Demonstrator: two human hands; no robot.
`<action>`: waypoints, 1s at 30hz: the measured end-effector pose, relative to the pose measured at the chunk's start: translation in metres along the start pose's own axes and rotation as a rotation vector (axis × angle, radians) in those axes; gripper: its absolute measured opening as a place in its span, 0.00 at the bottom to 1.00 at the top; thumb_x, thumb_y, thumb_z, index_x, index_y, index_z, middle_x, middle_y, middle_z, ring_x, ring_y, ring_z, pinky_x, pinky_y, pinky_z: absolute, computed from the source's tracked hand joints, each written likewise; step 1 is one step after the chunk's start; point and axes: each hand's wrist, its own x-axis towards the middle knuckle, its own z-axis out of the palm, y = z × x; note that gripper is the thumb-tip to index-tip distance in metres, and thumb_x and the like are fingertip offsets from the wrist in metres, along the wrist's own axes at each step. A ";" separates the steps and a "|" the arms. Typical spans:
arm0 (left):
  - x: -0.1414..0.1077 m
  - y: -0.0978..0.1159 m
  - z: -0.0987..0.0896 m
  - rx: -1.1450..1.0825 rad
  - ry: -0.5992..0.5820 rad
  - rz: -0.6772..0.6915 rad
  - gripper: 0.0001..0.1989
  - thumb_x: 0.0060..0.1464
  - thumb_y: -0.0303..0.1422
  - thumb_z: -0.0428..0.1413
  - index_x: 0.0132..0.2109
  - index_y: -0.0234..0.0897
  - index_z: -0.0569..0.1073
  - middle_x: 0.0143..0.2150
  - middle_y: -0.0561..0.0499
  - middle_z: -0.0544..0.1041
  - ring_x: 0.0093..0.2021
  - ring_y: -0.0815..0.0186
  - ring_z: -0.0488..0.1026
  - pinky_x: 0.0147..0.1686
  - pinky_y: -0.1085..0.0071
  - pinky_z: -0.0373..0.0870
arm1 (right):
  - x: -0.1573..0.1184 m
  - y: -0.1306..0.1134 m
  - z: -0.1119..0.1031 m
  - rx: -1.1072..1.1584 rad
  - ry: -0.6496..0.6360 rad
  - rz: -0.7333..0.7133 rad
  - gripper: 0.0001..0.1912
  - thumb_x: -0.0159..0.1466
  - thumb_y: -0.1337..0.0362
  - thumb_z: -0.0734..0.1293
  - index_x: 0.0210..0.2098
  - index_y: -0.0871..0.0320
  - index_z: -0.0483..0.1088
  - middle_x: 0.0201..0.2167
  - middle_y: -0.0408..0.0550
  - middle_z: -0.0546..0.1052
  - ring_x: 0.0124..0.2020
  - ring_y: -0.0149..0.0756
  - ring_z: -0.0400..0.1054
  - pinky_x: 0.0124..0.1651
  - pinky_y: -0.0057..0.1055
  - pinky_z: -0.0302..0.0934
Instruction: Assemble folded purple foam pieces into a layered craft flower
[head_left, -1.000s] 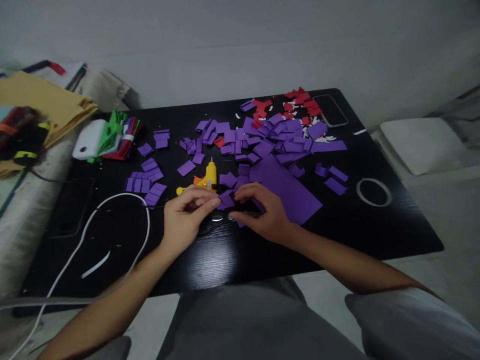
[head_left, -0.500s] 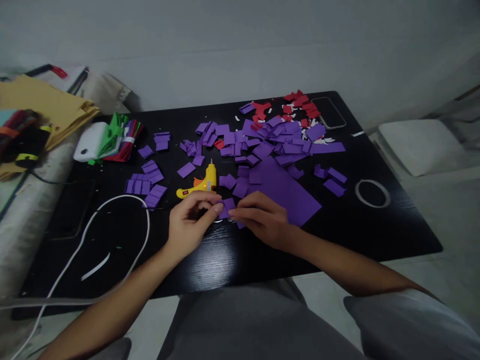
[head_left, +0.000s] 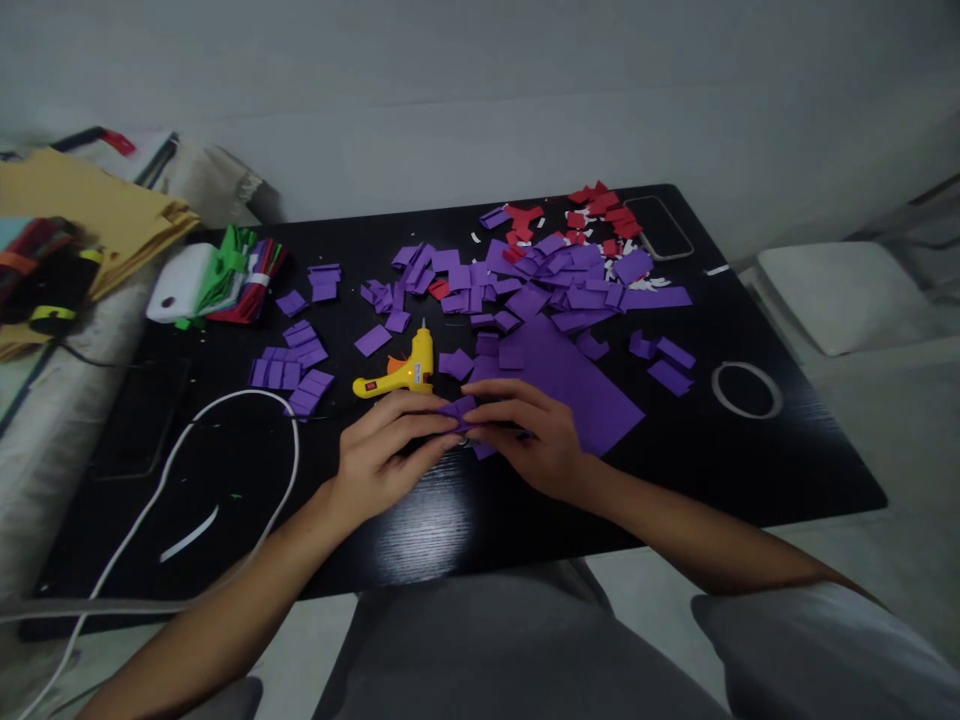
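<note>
Between my two hands is a small purple paper piece with a crease across it. My left hand pinches its left side, thumb below and fingers above. Its right side is gripped by the fingertips of my right hand, and the fingers cover part of the paper. Just beyond my left hand lies a yellow glue gun, nozzle pointing away. A large purple sheet lies flat beside and under my right hand. Many folded purple pieces are heaped behind it.
Red paper scraps lie at the back right near a phone-like frame. A tape ring rests on the right of the black table. At left are folded purple pieces, a looped white cable and colourful bundles.
The purple piece has gone from lying flat between my fingertips to being creased. My left fingers have straightened over it, and my right fingers have spread along its other side.
</note>
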 end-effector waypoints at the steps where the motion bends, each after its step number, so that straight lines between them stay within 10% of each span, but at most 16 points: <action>1: -0.001 0.000 0.001 0.003 0.002 -0.002 0.11 0.58 0.26 0.67 0.48 0.41 0.82 0.45 0.48 0.85 0.44 0.62 0.83 0.47 0.65 0.82 | 0.001 0.000 0.000 0.012 0.008 0.005 0.07 0.69 0.65 0.73 0.47 0.52 0.80 0.51 0.50 0.83 0.51 0.38 0.80 0.57 0.40 0.76; 30: -0.005 0.003 -0.001 -0.152 -0.072 -0.087 0.14 0.57 0.21 0.66 0.50 0.35 0.80 0.42 0.46 0.83 0.42 0.64 0.82 0.44 0.69 0.80 | 0.003 -0.011 0.000 0.077 0.083 0.039 0.07 0.65 0.73 0.76 0.41 0.56 0.83 0.41 0.48 0.86 0.42 0.34 0.82 0.50 0.30 0.78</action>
